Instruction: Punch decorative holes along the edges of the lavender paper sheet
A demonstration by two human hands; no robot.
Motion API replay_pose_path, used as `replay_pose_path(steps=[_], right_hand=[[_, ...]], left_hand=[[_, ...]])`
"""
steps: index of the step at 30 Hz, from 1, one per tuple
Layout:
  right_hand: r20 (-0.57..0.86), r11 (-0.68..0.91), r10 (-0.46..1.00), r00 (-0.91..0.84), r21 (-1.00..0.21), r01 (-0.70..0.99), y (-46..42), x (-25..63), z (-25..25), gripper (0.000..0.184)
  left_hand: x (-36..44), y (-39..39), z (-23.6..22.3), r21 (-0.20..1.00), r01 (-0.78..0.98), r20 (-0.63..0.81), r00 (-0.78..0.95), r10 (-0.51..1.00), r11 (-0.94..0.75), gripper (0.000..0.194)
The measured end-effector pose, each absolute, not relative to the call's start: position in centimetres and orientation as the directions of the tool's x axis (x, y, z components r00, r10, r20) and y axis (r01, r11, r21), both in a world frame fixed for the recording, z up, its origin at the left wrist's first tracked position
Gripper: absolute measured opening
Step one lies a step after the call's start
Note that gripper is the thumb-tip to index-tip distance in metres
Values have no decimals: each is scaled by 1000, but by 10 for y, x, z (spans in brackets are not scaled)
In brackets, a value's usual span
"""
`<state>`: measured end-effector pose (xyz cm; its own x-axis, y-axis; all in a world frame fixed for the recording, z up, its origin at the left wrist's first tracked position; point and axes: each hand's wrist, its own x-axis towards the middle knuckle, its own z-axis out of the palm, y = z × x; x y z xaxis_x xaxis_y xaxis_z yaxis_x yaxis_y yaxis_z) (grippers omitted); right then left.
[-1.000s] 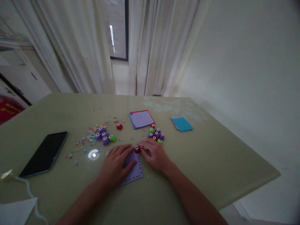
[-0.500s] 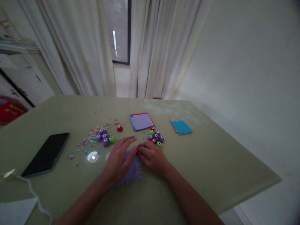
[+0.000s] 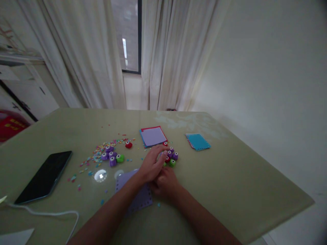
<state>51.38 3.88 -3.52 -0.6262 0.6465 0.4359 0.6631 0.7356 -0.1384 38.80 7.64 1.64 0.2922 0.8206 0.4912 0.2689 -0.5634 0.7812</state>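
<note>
My left hand point(image 3: 153, 164) reaches across my right hand to a cluster of small round purple, green and red pieces point(image 3: 172, 163) with white-and-black eye-like tops. Its fingers are stretched out with the thumb apart, over the cluster's left side. Just below, my right hand point(image 3: 165, 182) is closed, its fingers curled at the right edge of a purple paper square point(image 3: 139, 199). What it holds, if anything, is hidden. Small holes run along the edges of that square, which lies flat, partly under my left forearm.
More eye-topped pieces point(image 3: 112, 161) sit left among scattered confetti point(image 3: 95, 153), with a red one point(image 3: 128, 145) nearby. Stacked paper squares point(image 3: 153, 136) and blue hole-edged squares point(image 3: 199, 142) lie farther back. A black tablet point(image 3: 46, 177) and white cable point(image 3: 51, 214) are left.
My left hand has moved right, off the purple square and over the eye-topped cluster. My right hand has come slightly down and is more curled. The view has shifted a little.
</note>
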Motion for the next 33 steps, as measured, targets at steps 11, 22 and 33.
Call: replay_pose_path(steps=[11,22,33], right_hand=[[428,724,674,-602,-221,654,35,508,-37,12],[462,751,633,-621,-171,638,38,507,-35,16],[388,655,755,-528,-409,636,36,508,-14,15]], left_hand=[[384,81,14,835,288,376,323,869,-468,36],[377,76,19,835,299,403,240,883,-463,35],[251,10,-16,472,773,352,274,895,-423,37]])
